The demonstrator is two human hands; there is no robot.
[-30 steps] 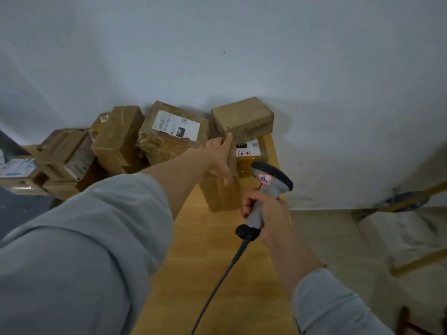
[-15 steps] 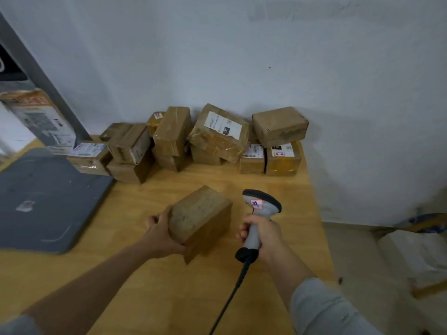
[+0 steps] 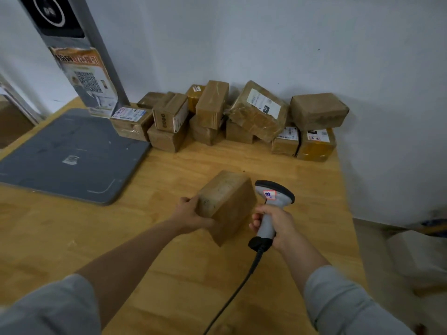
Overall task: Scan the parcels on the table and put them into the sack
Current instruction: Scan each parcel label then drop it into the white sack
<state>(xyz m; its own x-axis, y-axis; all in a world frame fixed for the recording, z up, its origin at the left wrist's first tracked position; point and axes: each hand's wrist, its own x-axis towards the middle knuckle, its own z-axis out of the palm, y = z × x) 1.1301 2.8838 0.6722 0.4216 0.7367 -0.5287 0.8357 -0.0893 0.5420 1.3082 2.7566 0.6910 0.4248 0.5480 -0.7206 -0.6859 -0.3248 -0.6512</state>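
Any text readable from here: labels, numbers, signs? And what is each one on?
"10" plus an unclear mark: handwritten sticker on scanner.
Poster on post: QR code, heading blurred.
Labels on stacked parcels: too small to read.
Held parcel: no label on visible faces.

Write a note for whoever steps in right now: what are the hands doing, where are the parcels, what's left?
Left hand holds a plain brown parcel, tilted, over the table.
Right hand grips the corded scanner, its head beside that parcel.
The other parcels are stacked against the wall at the table's far edge.
Done: one parcel picked up; no label shows on its visible faces.
Left: find its label, scan it, sack it, then the rest. No sack plainly in view.
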